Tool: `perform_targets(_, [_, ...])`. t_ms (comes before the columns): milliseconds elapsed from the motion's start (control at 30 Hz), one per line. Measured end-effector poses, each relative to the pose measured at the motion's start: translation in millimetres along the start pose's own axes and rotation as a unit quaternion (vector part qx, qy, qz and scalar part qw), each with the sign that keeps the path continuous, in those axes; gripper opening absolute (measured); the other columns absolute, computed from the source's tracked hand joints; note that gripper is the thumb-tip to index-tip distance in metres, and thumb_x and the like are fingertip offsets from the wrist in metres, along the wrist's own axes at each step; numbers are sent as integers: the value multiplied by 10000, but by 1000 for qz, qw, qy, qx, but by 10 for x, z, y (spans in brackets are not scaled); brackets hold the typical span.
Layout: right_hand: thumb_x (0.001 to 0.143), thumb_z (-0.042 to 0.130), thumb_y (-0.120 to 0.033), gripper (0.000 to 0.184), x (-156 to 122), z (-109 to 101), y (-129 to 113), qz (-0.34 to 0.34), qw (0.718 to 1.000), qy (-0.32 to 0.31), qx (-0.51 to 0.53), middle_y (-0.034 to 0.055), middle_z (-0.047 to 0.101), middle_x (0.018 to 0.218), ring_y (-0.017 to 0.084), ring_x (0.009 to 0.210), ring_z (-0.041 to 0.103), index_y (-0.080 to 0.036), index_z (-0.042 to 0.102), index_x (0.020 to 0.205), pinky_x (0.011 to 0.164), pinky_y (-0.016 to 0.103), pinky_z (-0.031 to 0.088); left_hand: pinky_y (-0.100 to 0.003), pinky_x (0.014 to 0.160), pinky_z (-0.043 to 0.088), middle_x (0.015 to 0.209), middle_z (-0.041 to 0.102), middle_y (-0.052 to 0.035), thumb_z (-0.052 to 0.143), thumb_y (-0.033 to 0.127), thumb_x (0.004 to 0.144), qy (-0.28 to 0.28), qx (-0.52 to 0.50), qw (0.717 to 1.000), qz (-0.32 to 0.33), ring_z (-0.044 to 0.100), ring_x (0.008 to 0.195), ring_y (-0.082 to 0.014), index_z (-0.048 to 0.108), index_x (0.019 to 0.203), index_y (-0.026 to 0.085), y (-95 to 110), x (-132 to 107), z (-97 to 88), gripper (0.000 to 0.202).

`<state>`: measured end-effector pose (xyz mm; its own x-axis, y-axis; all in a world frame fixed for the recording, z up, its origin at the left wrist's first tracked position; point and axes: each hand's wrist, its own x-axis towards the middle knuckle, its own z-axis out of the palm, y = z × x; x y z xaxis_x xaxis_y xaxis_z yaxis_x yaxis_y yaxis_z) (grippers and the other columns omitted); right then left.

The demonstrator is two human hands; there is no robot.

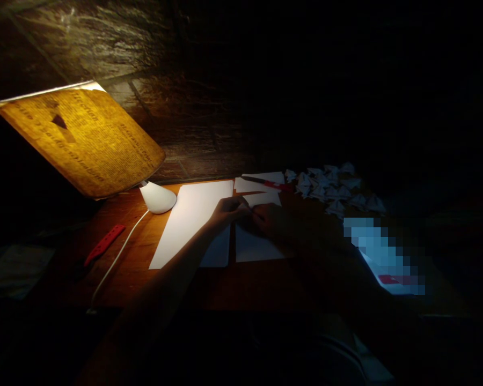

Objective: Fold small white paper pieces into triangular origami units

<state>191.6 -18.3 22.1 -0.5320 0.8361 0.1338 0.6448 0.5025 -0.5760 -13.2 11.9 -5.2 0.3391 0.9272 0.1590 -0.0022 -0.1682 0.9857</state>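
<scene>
Darkness covers most of the room, while a white lamp (159,198) lights the wooden table (143,236). Near the centre, over the small sheets (253,246), the left hand (228,210) has its fingers bent closed, pinching what looks like a small piece of paper (248,208). From three o'clock the right hand (271,219) meets it with curled fingers; because of shadow, I cannot tell its grip. Such paper should be very light, thin and easily creased, so it is better taken by the edges, with fingertips only. Large sheets (199,214) lie toward nine o'clock, folded paper pieces (330,190) between two and three.
</scene>
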Motion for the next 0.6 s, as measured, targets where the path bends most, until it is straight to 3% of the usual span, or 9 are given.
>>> perform_targets(200, [1027,548,-357,344,-6,18,32,10,999,21,36,35,652,742,143,664,490,-175,677,766,642,312,251,-254,686,439,758,674,-28,958,592,720,35,-34,999,16,603,720,-145,727,761,147,-23,16,1,503])
perform_targets(367, [1001,554,-322,324,8,-12,33,14,999,-15,37,27,629,719,141,656,491,-178,654,729,632,310,250,-252,696,442,781,697,-32,999,509,664,8,-17,1000,15,624,755,-157,757,771,149,-38,16,-28,447])
perform_targets(600, [1021,533,-371,377,6,-7,10,10,1000,-22,9,39,626,733,143,666,486,-177,643,717,636,317,247,-248,613,386,707,660,-16,998,543,643,3,-2,1000,-19,581,659,-142,758,764,146,-4,-23,-28,480])
